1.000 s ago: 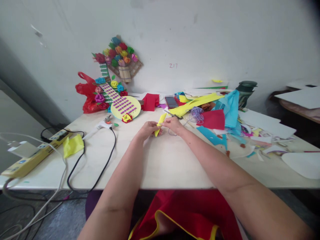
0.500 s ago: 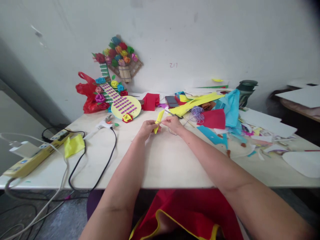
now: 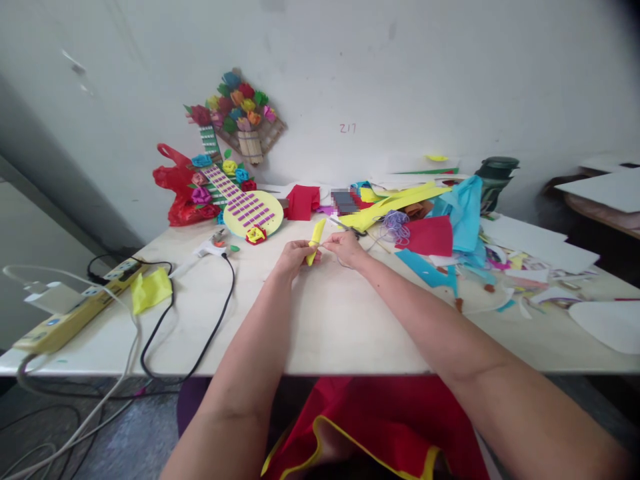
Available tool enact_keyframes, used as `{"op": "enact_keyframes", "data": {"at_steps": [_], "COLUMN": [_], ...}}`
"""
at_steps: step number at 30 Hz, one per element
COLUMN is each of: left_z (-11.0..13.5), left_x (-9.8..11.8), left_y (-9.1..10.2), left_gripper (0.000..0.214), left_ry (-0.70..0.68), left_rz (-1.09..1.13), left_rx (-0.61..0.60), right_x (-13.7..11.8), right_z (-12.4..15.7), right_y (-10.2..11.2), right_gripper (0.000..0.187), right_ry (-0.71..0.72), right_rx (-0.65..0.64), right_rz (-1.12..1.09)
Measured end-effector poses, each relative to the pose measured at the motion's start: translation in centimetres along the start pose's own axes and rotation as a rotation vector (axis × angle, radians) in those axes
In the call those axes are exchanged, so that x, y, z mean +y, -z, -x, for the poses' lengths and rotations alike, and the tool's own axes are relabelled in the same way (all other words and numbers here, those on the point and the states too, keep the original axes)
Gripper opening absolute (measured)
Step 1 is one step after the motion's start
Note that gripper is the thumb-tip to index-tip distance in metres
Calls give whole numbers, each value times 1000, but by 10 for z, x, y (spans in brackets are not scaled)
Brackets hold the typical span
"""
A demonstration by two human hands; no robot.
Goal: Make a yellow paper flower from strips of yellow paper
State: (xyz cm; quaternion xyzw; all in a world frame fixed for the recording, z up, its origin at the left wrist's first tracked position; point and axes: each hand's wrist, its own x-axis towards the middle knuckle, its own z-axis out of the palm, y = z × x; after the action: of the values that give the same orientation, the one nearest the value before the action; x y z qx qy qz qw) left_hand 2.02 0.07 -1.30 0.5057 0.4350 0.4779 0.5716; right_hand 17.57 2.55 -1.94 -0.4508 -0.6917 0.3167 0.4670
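A narrow folded piece of yellow paper [image 3: 317, 235] stands nearly upright in the pinch of my left hand [image 3: 296, 257], above the middle of the table. Close on its right, my right hand [image 3: 346, 248] has thumb and forefinger pinched on a thin thread, which hangs in a loop below the fingers. The thread seems to meet the paper at my left fingertips; whether it wraps round it is too small to tell. Behind my right hand lie scissors [image 3: 354, 230], and a tangle of purple yarn [image 3: 396, 227] is a little farther right.
Yellow strips [image 3: 400, 203], red paper [image 3: 431, 235], blue paper [image 3: 463, 217] and scraps cover the right side. A banjo-shaped craft [image 3: 253, 212] and a glue gun [image 3: 211, 247] are at left. A power strip [image 3: 75, 315] with trailing cables lies along the left edge.
The yellow paper has tilted slightly and my right hand has shifted a touch away from it, drawing the thread. The whole view has moved a little.
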Motion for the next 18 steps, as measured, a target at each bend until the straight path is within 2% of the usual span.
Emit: {"op": "enact_keyframes", "data": {"at_steps": [7,14,18], "left_z": [2,4,4], "left_x": [1,6,9], "left_y": [-2,-5,-10], "left_gripper": [13,12,6], "left_ry": [-8,-19,7], "left_rz": [-13,-172,-260], "left_rx": [58,87,162], "right_x": [-9,-12,-9], "right_z": [5,5,5], "right_y": [1,-1,-2], "right_gripper": [16,13,15], "right_ry": [9,-51,-37], "right_rx": [4,-47,-69], "right_rz": [58,114,143]}}
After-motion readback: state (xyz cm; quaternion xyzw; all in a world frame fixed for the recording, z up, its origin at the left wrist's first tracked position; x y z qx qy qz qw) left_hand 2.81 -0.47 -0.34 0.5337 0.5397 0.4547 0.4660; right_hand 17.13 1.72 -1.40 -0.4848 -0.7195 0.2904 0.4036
